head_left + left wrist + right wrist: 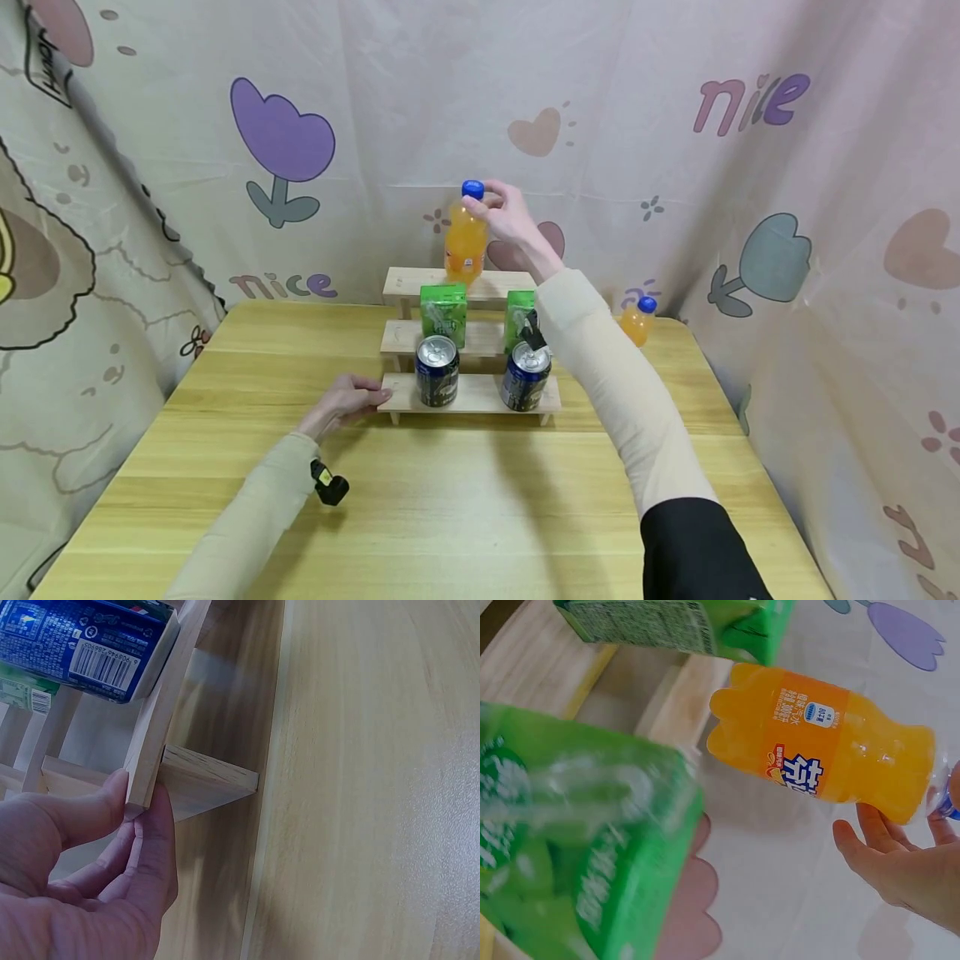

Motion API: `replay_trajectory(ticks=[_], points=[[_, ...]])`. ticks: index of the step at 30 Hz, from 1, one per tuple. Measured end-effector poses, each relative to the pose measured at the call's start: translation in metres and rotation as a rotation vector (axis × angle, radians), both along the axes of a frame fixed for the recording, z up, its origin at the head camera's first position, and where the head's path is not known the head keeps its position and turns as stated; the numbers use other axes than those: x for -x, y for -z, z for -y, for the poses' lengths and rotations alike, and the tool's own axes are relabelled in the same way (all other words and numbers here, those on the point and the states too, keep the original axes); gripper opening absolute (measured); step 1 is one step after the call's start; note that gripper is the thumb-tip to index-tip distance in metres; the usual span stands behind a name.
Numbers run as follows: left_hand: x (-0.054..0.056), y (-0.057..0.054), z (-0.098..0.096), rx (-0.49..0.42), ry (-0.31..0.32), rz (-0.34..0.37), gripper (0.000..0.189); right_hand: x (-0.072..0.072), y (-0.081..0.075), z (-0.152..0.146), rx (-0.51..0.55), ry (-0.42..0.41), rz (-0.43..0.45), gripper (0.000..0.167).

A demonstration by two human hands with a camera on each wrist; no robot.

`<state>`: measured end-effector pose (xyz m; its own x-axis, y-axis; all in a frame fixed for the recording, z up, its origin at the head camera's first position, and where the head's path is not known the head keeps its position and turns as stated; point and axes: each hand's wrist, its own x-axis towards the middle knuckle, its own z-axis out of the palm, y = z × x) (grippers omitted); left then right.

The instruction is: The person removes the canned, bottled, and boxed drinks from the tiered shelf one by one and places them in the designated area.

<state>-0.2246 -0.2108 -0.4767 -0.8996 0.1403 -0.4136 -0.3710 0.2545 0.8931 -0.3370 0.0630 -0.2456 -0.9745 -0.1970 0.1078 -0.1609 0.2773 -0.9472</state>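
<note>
Printed curtain [420, 100] hangs behind the wooden tabletop [435, 508]. Pinched near its cap by the right hand [512, 218], an orange-drink bottle [466, 237] is nearly upright at the top step [506, 286] of a wooden rack [477, 398], left of centre; whether its base touches is hard to tell. The left hand [347, 402] pinches the lowest step's left end. Two green cartons [444, 317] stand on the middle step [483, 337], two dark cans [437, 377] on the lowest. Another bottle [636, 325] is near the tabletop's far right corner.

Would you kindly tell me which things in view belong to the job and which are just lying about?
In the job:
orange bottle, in the right hand
wooden stand, pinched by the left hand
cans and cartons on it
probably the second bottle

Just surroundings:
table
printed curtain
</note>
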Motion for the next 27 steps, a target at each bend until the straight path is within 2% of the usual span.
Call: replay_trajectory(ticks=[5,13,18,22,27], points=[[0.000,-0.001,0.000,-0.009,-0.003,-0.003,0.052,-0.002,-0.016,-0.012,-0.022,0.043,-0.002,0.041],[0.000,0.000,0.001,-0.017,-0.005,0.000,0.052,-0.003,-0.033,-0.044,0.108,0.105,0.021,0.036],[-0.001,-0.001,0.001,-0.014,-0.006,0.004,0.054,-0.006,-0.037,-0.070,0.201,0.125,0.041,0.027],[0.000,0.000,0.000,-0.028,-0.005,0.005,0.054,-0.009,-0.037,-0.092,0.229,0.163,0.060,0.022],[0.001,0.001,0.000,-0.021,0.002,-0.002,0.056,-0.013,-0.031,-0.120,0.203,0.217,0.067,0.017]])
